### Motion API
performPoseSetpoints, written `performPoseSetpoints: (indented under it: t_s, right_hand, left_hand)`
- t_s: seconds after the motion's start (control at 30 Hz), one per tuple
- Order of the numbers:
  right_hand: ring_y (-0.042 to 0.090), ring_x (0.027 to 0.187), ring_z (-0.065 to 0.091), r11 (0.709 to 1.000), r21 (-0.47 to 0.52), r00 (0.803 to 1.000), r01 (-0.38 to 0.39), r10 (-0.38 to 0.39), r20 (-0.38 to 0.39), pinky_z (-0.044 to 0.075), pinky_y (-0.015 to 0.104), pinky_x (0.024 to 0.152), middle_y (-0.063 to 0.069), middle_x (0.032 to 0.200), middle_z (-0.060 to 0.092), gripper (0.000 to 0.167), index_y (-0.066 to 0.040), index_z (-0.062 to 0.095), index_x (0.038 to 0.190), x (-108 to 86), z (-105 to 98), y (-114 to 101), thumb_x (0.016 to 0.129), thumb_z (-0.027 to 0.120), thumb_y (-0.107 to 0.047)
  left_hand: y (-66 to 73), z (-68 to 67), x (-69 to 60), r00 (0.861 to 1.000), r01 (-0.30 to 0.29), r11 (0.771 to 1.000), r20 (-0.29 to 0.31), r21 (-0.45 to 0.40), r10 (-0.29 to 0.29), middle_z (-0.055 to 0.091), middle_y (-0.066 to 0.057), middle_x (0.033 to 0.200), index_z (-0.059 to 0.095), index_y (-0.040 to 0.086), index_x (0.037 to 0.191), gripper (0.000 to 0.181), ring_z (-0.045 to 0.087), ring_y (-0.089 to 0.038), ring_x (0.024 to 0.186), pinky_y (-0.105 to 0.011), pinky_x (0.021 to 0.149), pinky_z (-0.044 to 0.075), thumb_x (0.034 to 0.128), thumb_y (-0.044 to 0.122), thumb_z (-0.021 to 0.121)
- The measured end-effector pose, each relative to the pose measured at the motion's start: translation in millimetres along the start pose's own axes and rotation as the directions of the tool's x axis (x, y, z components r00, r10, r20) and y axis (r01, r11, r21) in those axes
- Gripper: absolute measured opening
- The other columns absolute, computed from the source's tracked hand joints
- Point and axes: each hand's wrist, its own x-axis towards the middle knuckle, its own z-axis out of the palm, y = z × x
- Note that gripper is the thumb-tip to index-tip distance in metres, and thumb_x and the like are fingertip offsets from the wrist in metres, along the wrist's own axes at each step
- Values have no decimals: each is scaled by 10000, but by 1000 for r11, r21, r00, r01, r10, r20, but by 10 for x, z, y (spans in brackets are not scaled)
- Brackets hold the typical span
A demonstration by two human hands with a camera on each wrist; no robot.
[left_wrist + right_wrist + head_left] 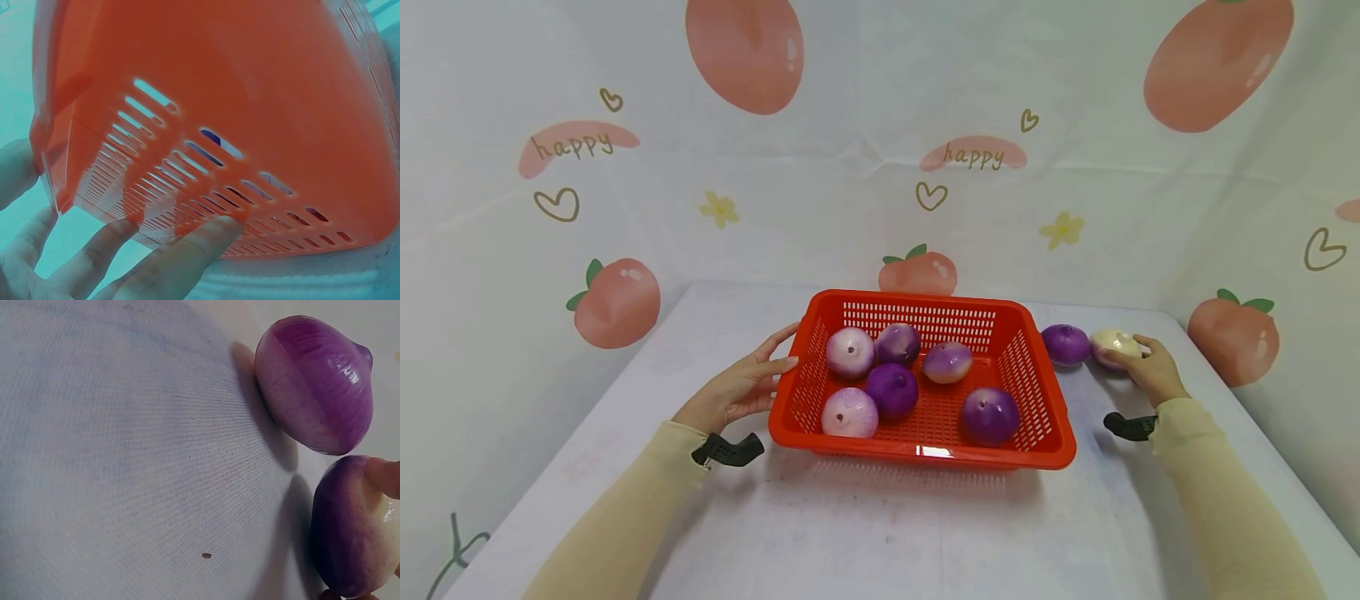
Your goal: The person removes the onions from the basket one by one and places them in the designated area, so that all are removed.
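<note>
A red plastic basket (925, 457) with slotted walls holds several purple-and-white onions, among them a dark purple onion (990, 416) at its front right. On the basket's left side my left hand (737, 387) rests with fairly straight, spread fingers; in the left wrist view the fingers (181, 259) touch or nearly touch the outer slotted wall. To the right of the basket, my right hand (1153, 375) grips a whitish onion with a purple side (1115, 346), thumb and fingers around it. Beside that one lies a purple onion (1066, 344), also seen in the right wrist view.
A pale cloth covers the table (880, 533). Behind it hangs a white curtain (827, 233) printed with fruit, hearts and flowers. A dark strap end (730, 450) sticks out at the left wrist, another (1129, 427) at the right.
</note>
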Motion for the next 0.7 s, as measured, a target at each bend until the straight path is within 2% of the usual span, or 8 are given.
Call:
performPoseSetpoints:
  t_s: [0.27, 0.7]
  right_hand:
    - [520, 1370, 201, 1000, 5, 1000, 7, -7, 1, 169, 610, 1148, 403, 1493, 146, 994, 91, 65, 1502, -14, 1, 0, 903, 586, -507]
    - [531, 1384, 172, 1000, -5, 1000, 8, -8, 12, 167, 612, 1150, 397, 1508, 100, 971, 92, 59, 1502, -33, -12, -20, 913, 575, -482]
  left_hand:
    - [-2, 11, 8, 1000, 2, 1000, -18, 9, -2, 487, -70, 1282, 235, 456, 1498, 646, 639, -213, 1001, -442, 801, 580, 993, 199, 545]
    - [-4, 0, -4, 1000, -6, 1000, 15, 14, 6, 492, -48, 1238, 205, 443, 1512, 648, 630, -184, 983, -405, 815, 581, 1003, 196, 522]
